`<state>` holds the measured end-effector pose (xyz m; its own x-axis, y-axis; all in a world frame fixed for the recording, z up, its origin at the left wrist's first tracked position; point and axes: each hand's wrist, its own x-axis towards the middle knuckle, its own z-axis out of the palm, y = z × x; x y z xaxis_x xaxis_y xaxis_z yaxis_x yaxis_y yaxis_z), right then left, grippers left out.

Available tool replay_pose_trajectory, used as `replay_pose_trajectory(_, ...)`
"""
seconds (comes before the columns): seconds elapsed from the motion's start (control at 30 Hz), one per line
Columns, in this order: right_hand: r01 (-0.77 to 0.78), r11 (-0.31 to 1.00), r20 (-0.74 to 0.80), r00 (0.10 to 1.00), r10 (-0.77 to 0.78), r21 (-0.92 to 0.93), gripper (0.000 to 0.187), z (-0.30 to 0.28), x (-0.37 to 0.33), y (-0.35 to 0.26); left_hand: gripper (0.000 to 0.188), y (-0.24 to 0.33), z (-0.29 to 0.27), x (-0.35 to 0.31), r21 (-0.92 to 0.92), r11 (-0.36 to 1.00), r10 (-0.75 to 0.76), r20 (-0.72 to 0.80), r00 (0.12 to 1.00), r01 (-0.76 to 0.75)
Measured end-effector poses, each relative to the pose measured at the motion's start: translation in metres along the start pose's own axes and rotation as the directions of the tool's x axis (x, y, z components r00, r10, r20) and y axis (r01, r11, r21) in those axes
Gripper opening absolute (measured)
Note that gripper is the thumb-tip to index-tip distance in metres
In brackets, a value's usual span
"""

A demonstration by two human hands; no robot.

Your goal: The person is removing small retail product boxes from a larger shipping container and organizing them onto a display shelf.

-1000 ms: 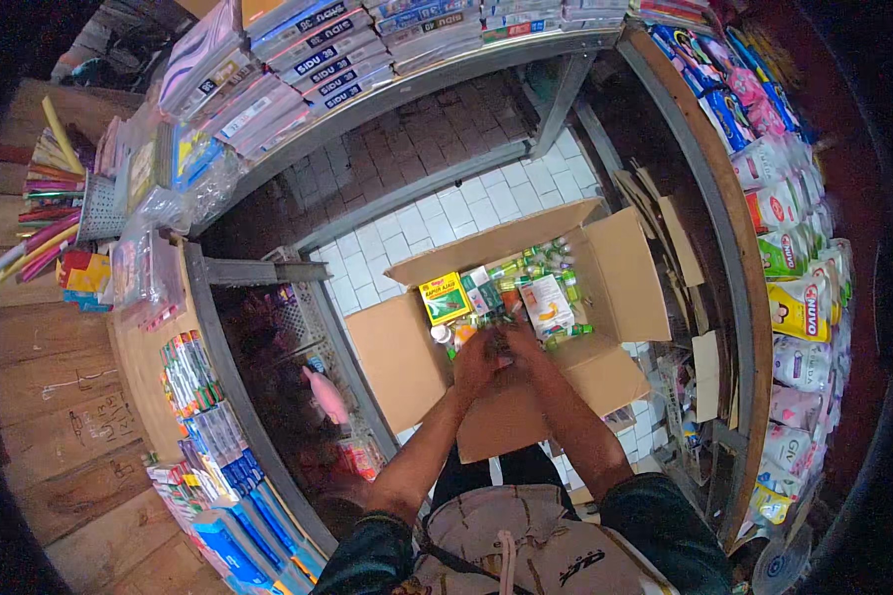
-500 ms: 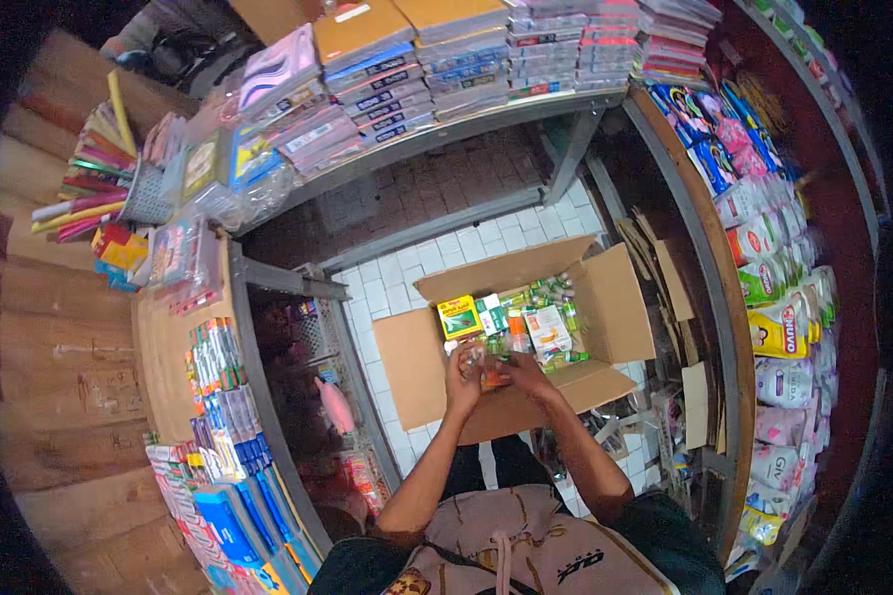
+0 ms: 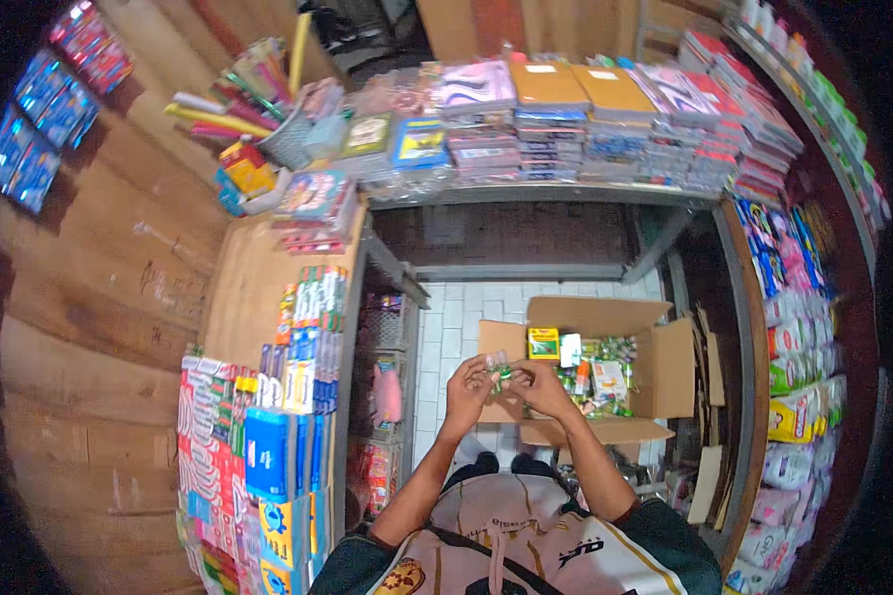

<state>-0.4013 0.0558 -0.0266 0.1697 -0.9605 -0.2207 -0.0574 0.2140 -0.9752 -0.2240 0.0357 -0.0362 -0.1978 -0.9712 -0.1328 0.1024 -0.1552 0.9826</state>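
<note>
Both hands are raised together over the left flap of an open cardboard box point(image 3: 673, 369). Between them are small clear bottles point(image 3: 500, 369) with some green on them; their exact kind is too small to read. My left hand point(image 3: 468, 391) is curled around the bottles from the left. My right hand point(image 3: 540, 388) pinches at them from the right, fingers bent. Inside the box lie a yellow-and-green carton point(image 3: 543, 343), a white carton point(image 3: 571, 350), a white-and-orange pack point(image 3: 607, 379), an orange container point(image 3: 582, 375) and several small green-capped bottles point(image 3: 615, 348).
Shelves surround me on three sides. Stacked books point(image 3: 551, 149) fill the far counter. Toothpaste-like boxes and blue packs point(image 3: 266, 451) crowd the left shelf, beside a pink bottle point(image 3: 385, 392) lower down. Hanging pouches point(image 3: 796, 416) line the right. Flattened cardboard point(image 3: 705, 486) leans beside the box.
My hands have risen out of the box's front area with the small bottles and now sit left of its contents. The view has tilted up and swung left.
</note>
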Motion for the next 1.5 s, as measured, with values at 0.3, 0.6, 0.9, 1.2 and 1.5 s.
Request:
replay_pose_trajectory(0.3, 0.177, 0.983, 0.228, 0.96, -0.163, -0.043, 0.026, 0.115, 0.077, -0.088, 0.042, 0.115, -0.123, -0.008, 0.251, 0.954, 0.219, -0.219, 0.951, -0.162)
replay_pose_trajectory(0.6, 0.282, 0.954, 0.485, 0.823, -0.296, 0.104, 0.03, 0.23, 0.131, -0.149, 0.039, 0.181, -0.225, -0.045, 0.362, 0.919, 0.326, -0.467, 0.822, -0.159)
replay_pose_trajectory(0.9, 0.418, 0.905, 0.703, 0.618, -0.352, 0.086, 0.03, 0.333, 0.195, -0.197, 0.044, 0.225, -0.312, -0.071, 0.518, 0.855, 0.351, -0.568, 0.744, -0.008)
replay_pose_trajectory(1.2, 0.509, 0.841, 0.868, 0.321, -0.38, 0.18, 0.028, 0.483, 0.331, -0.23, 0.044, 0.262, -0.448, -0.037, 0.518, 0.853, 0.37, -0.685, 0.627, 0.063)
replay_pose_trajectory(1.5, 0.621, 0.756, 0.873, 0.231, -0.429, 0.207, 0.025, 0.636, 0.484, -0.226, 0.022, 0.25, -0.62, 0.057, 0.625, 0.735, 0.484, -0.756, 0.441, 0.264)
